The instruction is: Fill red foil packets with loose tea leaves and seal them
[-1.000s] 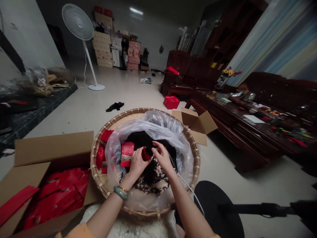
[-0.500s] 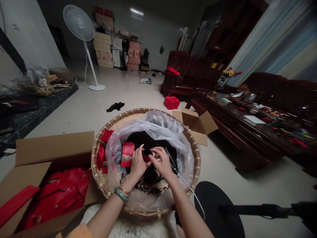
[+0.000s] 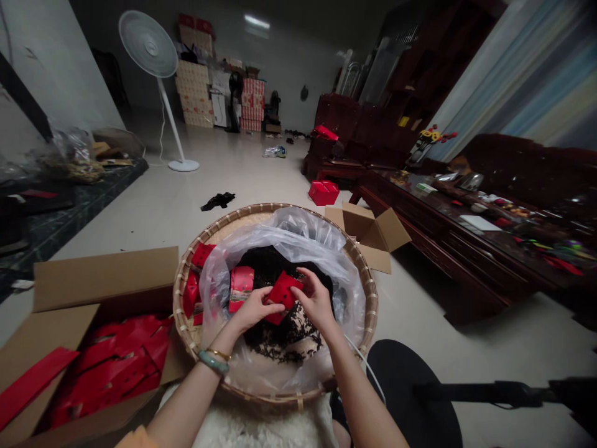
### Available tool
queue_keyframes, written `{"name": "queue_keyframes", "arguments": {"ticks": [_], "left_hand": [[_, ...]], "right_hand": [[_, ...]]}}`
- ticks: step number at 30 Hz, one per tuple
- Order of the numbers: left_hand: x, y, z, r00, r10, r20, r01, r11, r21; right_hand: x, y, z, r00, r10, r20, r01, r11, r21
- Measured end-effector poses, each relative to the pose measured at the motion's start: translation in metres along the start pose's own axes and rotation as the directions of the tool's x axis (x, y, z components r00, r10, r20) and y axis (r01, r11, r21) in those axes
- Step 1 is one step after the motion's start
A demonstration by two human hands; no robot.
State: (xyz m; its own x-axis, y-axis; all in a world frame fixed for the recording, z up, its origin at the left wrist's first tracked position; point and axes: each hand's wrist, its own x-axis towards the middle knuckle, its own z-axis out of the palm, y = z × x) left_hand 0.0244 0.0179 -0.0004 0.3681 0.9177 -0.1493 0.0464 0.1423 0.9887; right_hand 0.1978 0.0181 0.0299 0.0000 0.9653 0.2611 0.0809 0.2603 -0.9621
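Over basket [image 3: 371, 292], left hand [image 3: 252, 311] pinching red packet [image 3: 284, 290], right hand [image 3: 318, 302] curved alongside

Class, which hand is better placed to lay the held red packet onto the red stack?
Probably the left hand: it grips the red packet and sits nearer the red stack than the right hand.

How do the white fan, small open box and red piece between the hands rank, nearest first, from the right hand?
1. Red piece: between the left hand and right hand.
2. Small open box: beyond the basket's right rim.
3. White fan: far back, left.
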Motion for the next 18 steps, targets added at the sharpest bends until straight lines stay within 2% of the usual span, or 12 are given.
{"name": "queue_keyframes", "arguments": {"ticks": [3, 6, 10, 14, 16, 18], "left_hand": [[-0.006, 0.002, 0.009, 0.998, -0.041, 0.044, 0.045, 0.996, -0.082], [-0.011, 0.004, 0.015, 0.997, -0.032, 0.065, 0.034, 0.999, -0.029], [-0.012, 0.008, 0.017, 0.996, -0.041, 0.083, 0.037, 0.998, 0.055], [-0.010, 0.007, 0.015, 0.989, -0.047, 0.142, 0.038, 0.997, 0.064], [-0.010, 0.004, 0.010, 0.988, -0.047, 0.149, 0.039, 0.998, 0.052], [-0.011, 0.001, 0.002, 0.982, -0.076, 0.170, 0.071, 0.997, 0.035]], "right_hand": [[0.000, 0.004, -0.002, 0.993, 0.102, -0.051, -0.098, 0.992, 0.079], [0.002, 0.007, -0.009, 0.990, 0.142, -0.019, -0.142, 0.990, 0.005], [0.005, 0.003, -0.010, 0.999, 0.032, 0.031, -0.028, 0.991, -0.133], [0.013, -0.001, -0.004, 0.994, -0.080, 0.069, 0.094, 0.968, -0.234], [0.019, -0.001, -0.007, 0.997, -0.055, 0.059, 0.067, 0.973, -0.222], [0.026, 0.003, -0.015, 0.999, 0.029, 0.024, -0.025, 0.990, -0.140]]}}
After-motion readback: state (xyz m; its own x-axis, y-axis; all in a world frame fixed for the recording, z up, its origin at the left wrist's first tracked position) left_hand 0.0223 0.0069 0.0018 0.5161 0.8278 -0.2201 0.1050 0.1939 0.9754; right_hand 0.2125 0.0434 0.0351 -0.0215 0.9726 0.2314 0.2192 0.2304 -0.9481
